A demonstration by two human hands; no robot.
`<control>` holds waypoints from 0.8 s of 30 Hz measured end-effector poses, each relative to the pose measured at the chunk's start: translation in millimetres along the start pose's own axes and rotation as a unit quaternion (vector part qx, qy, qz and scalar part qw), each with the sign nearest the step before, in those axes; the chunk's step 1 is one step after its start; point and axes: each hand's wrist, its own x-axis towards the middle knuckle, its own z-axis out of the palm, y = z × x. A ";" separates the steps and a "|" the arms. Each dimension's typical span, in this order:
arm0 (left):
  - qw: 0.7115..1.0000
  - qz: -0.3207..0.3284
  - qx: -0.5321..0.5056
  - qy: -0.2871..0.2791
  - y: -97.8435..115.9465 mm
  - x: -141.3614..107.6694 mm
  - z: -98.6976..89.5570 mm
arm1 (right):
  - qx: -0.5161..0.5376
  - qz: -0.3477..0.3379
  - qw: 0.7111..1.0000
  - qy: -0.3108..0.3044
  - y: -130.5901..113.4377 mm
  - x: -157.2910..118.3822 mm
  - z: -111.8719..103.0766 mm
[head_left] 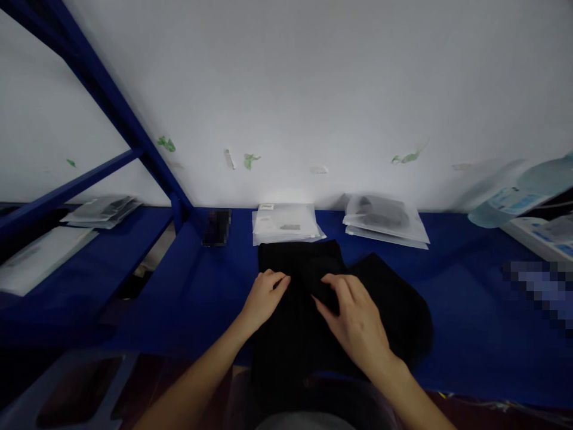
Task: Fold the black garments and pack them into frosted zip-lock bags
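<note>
A black cloth garment (290, 334) lies partly folded on the blue table, its front part hanging toward me over the near edge. Another part of it (398, 304) spreads out to the right in a rounded heap. My left hand (266, 294) is at its left side, thumb and fingers closed on the cloth. Between the thumb and fingers of my right hand (358, 316) is a raised fold of the same cloth, near the middle. The dark fabric hides its seams, so I cannot tell the exact kind of garment.
Clear plastic bags with white contents (286, 221) lie behind the garment; more frosted bags (385, 218) lie right of them. A dark blurred object (217, 227) rests at left. A large water bottle (514, 194) leans far right. A blue metal frame (116, 89) rises at left.
</note>
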 end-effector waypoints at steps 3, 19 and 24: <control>1.000 0.000 0.011 -0.004 0.5 0.0 -0.7 | 0.004 -0.043 0.999 -0.028 -12.1 -3.2 7.0; 0.999 0.011 0.037 0.024 0.3 -4.4 1.9 | 0.094 -0.008 0.993 -0.072 -14.2 -16.1 16.9; 0.999 0.015 0.009 0.040 -2.3 -8.1 -4.8 | 0.150 0.067 0.986 0.022 5.1 -31.2 -5.1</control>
